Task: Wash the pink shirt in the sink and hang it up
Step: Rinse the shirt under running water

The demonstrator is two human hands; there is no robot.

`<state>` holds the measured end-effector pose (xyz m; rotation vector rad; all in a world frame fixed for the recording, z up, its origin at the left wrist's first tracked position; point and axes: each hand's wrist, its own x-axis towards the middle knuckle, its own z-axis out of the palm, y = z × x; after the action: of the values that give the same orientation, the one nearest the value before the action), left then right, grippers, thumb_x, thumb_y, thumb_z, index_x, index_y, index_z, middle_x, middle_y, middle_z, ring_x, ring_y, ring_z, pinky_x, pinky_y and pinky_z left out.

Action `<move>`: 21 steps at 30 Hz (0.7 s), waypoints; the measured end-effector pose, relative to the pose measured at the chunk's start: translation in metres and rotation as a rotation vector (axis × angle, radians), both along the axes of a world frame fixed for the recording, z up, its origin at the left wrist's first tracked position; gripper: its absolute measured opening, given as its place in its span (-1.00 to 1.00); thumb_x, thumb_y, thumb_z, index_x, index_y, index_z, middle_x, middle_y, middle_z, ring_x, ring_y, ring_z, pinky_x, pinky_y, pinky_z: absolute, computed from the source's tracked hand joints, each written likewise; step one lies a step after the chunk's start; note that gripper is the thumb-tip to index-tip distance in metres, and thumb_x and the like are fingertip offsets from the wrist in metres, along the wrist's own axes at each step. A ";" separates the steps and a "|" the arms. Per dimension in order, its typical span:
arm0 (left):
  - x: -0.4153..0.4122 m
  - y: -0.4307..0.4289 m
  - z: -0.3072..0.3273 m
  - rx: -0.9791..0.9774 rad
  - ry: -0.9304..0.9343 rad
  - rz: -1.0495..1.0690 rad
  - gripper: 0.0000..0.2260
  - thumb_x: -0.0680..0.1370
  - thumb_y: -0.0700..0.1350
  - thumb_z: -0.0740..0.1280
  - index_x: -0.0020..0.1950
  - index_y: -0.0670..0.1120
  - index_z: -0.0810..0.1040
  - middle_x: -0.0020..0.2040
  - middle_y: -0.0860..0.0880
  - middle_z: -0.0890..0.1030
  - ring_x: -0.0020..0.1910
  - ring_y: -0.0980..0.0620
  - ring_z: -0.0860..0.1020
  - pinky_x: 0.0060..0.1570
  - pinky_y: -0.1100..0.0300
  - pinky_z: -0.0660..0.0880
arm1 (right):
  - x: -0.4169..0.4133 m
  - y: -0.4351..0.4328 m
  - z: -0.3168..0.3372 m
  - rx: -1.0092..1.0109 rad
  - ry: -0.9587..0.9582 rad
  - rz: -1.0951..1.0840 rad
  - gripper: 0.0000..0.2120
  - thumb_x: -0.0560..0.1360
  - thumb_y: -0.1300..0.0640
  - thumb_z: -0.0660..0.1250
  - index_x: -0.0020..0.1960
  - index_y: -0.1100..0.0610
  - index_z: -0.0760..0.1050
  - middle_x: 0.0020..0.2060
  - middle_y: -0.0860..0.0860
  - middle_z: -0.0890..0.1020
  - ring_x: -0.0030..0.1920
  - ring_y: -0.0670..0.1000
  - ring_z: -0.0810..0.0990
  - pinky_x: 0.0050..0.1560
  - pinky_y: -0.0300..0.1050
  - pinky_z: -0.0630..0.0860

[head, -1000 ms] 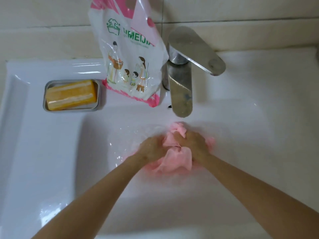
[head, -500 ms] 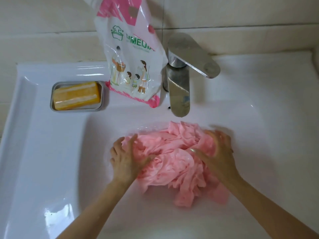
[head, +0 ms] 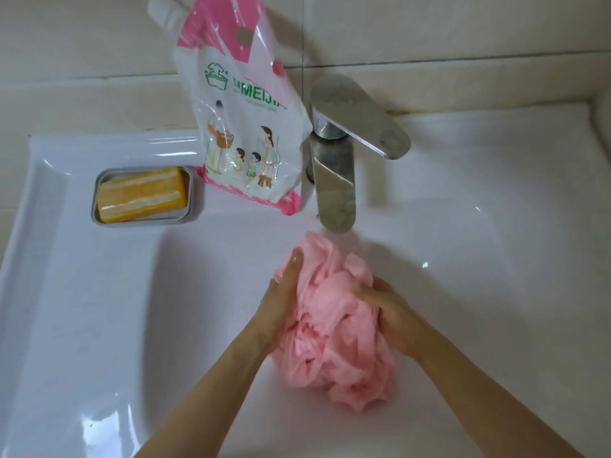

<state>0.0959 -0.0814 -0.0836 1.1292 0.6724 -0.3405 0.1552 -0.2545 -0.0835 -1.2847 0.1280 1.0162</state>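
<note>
White sink (head: 99, 325): left hand (head: 281, 305), right hand (head: 393, 312) clutch bunched pink shirt (head: 330, 319) below faucet (head: 334, 180).

Pink shirt (head: 334, 319): thin pink fabric crumpled into a loose, many-folded bundle. It sits over the basin of the white sink (head: 99, 309), its upper end just below the tap spout (head: 335, 206). The left hand (head: 281, 302) holds its left side and the right hand (head: 393, 312) grips its right.
</note>
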 end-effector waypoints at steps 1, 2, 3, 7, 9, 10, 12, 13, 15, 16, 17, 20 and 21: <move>-0.002 0.004 0.000 -0.025 0.001 -0.021 -0.26 0.33 0.50 0.23 0.30 0.02 0.53 0.21 -0.13 0.60 0.21 -0.14 0.56 0.29 -0.12 0.39 | -0.001 -0.001 0.008 -0.004 -0.027 -0.007 -0.47 0.18 -0.19 0.56 -0.01 0.14 0.62 -0.08 0.09 0.68 -0.04 0.06 0.64 0.01 -0.07 0.54; -0.004 0.007 0.005 -0.052 0.013 -0.048 -0.23 0.30 0.52 0.25 0.31 0.01 0.52 0.23 -0.11 0.59 0.21 -0.12 0.55 0.31 -0.10 0.38 | -0.002 -0.001 0.015 -0.052 -0.103 -0.010 -0.47 0.17 -0.27 0.53 -0.15 0.16 0.62 -0.22 0.08 0.64 -0.17 0.03 0.59 -0.10 -0.12 0.50; -0.006 0.007 0.008 -0.053 0.044 -0.065 -0.22 0.29 0.52 0.28 0.30 0.00 0.53 0.22 -0.07 0.59 0.19 -0.07 0.57 0.30 -0.04 0.40 | -0.004 -0.001 0.023 -0.125 -0.192 -0.031 -0.45 0.20 -0.32 0.49 -0.28 0.19 0.55 -0.34 0.06 0.53 -0.27 0.00 0.49 -0.18 -0.16 0.43; -0.032 -0.005 0.008 0.684 -0.048 -0.341 -0.69 0.41 0.16 0.38 0.00 -0.02 0.52 0.21 0.06 0.45 0.11 0.07 0.49 -0.04 0.43 0.39 | -0.016 -0.004 0.025 -0.619 -0.623 0.096 -0.69 0.46 -0.15 0.35 -0.11 0.09 0.43 -0.37 -0.14 0.48 -0.37 -0.17 0.44 -0.24 -0.32 0.39; -0.047 -0.011 -0.007 1.168 -0.213 -0.548 -0.45 0.35 0.20 0.34 0.27 0.06 0.33 0.47 -0.04 0.19 0.37 -0.10 0.30 0.18 0.15 0.38 | -0.029 -0.007 0.007 -0.857 -0.880 0.357 -0.47 0.43 -0.34 0.25 0.28 -0.08 0.35 0.06 -0.07 0.53 0.01 -0.11 0.54 0.06 -0.15 0.48; -0.052 -0.014 -0.019 1.252 -0.214 -0.587 -0.29 0.31 0.28 0.29 0.40 0.10 0.18 0.53 -0.13 0.09 0.46 -0.20 0.19 0.26 -0.11 0.33 | -0.034 -0.008 -0.008 -0.924 -0.989 0.464 -0.34 0.39 -0.45 0.15 0.39 -0.15 0.27 0.31 0.01 0.41 0.27 0.02 0.44 0.25 0.03 0.42; -0.057 -0.021 -0.039 1.229 -0.156 -0.608 -0.13 0.28 0.35 0.22 0.50 0.17 -0.06 0.56 -0.17 -0.05 0.51 -0.25 0.04 0.26 -0.36 0.19 | -0.042 -0.005 -0.031 -1.009 -1.050 0.609 -0.26 0.36 -0.55 -0.06 0.46 -0.25 0.16 0.55 0.02 0.05 0.49 0.16 0.13 0.39 0.29 0.14; -0.057 -0.026 -0.045 1.228 -0.137 -0.632 -0.12 0.27 0.31 0.22 0.51 0.17 -0.08 0.56 -0.15 -0.03 0.51 -0.25 0.07 0.21 -0.41 0.24 | -0.045 -0.003 -0.038 -1.023 -1.047 0.659 -0.26 0.37 -0.55 -0.09 0.46 -0.27 0.14 0.56 0.02 0.01 0.48 0.20 0.16 0.37 0.33 0.14; -0.058 -0.036 -0.047 1.290 -0.107 -0.681 -0.12 0.22 0.24 0.21 0.52 0.09 0.04 0.53 -0.13 0.16 0.43 -0.24 0.30 0.06 -0.35 0.42 | -0.048 0.002 -0.045 -1.037 -1.108 0.690 -0.32 0.41 -0.47 0.02 0.44 -0.21 0.26 0.51 0.06 0.21 0.29 0.23 0.44 0.21 0.29 0.40; -0.058 -0.038 -0.048 1.299 -0.085 -0.706 -0.14 0.21 0.23 0.20 0.50 0.04 0.14 0.49 -0.13 0.28 0.36 -0.21 0.39 -0.01 -0.29 0.48 | -0.048 0.003 -0.049 -1.046 -1.160 0.689 -0.36 0.41 -0.41 0.07 0.41 -0.16 0.33 0.45 0.07 0.33 0.17 0.22 0.52 0.10 0.22 0.48; -0.058 -0.040 -0.050 1.308 -0.079 -0.721 -0.17 0.21 0.22 0.19 0.47 -0.01 0.24 0.43 -0.12 0.38 0.29 -0.18 0.47 -0.07 -0.21 0.51 | -0.048 0.003 -0.054 -1.045 -1.223 0.660 -0.39 0.41 -0.36 0.10 0.37 -0.12 0.39 0.40 0.08 0.42 0.09 0.21 0.56 0.03 0.17 0.51; -0.053 -0.040 -0.052 1.340 -0.128 -0.678 -0.33 0.24 0.13 0.16 0.33 -0.07 0.39 0.22 -0.09 0.55 0.09 -0.13 0.57 -0.19 -0.03 0.53 | -0.046 0.007 -0.065 -1.023 -1.300 0.572 -0.43 0.38 -0.31 0.15 0.30 -0.06 0.40 0.25 0.08 0.55 0.01 0.23 0.58 -0.02 0.16 0.53; -0.051 -0.040 -0.057 1.368 -0.178 -0.625 -0.39 0.27 0.10 0.17 0.29 -0.08 0.39 0.13 -0.08 0.57 0.04 -0.12 0.56 -0.20 0.02 0.54 | -0.045 0.009 -0.071 -1.014 -1.335 0.555 -0.44 0.38 -0.30 0.15 0.29 -0.05 0.38 0.21 0.09 0.57 0.00 0.23 0.59 -0.02 0.16 0.53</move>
<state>0.0452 -0.1210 -0.1407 2.6610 0.3112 -0.2763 0.1106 -0.2453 -0.1544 -2.7873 -0.8850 0.2751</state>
